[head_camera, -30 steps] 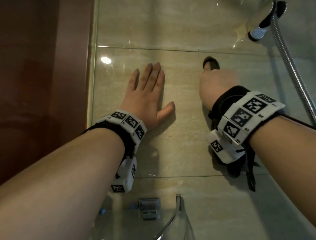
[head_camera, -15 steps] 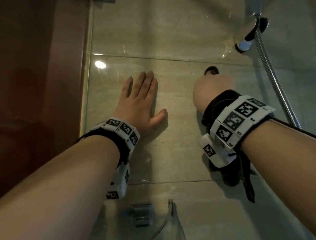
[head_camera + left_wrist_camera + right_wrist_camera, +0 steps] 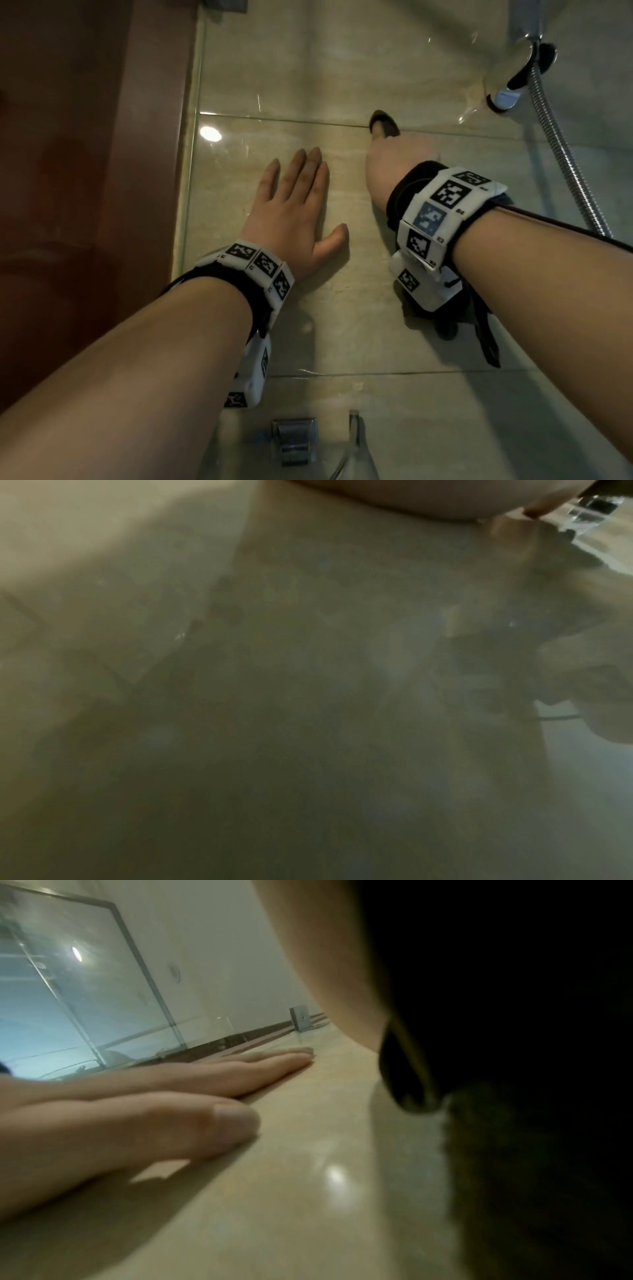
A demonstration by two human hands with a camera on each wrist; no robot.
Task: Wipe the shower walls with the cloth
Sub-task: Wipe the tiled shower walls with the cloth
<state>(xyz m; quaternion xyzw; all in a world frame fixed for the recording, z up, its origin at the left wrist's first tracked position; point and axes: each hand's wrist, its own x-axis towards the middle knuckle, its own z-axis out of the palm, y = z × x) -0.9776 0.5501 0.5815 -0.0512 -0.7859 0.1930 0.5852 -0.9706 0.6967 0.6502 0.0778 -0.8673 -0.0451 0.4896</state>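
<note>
The shower wall (image 3: 342, 308) is glossy beige tile. My left hand (image 3: 291, 212) lies flat on it with straight fingers and the thumb spread, holding nothing; the right wrist view shows the left hand (image 3: 171, 1091) pressed to the tile. To its right, my right hand (image 3: 390, 171) holds a dark cloth (image 3: 385, 123) against the wall near a grout line. Only a tip of the cloth shows past the knuckles; the fingers are hidden. The cloth (image 3: 531, 1069) fills the right side of the right wrist view. The left wrist view is blurred tile.
A chrome shower holder (image 3: 513, 89) and its metal hose (image 3: 565, 164) run down the wall at the upper right. A brown wooden surface (image 3: 85, 205) borders the tile on the left. A chrome bracket (image 3: 294, 442) and a glass shelf edge (image 3: 352, 452) sit below my arms.
My right hand has slid the cloth left and a little up along the wall, closer to my left hand. The left hand has stayed flat in place.
</note>
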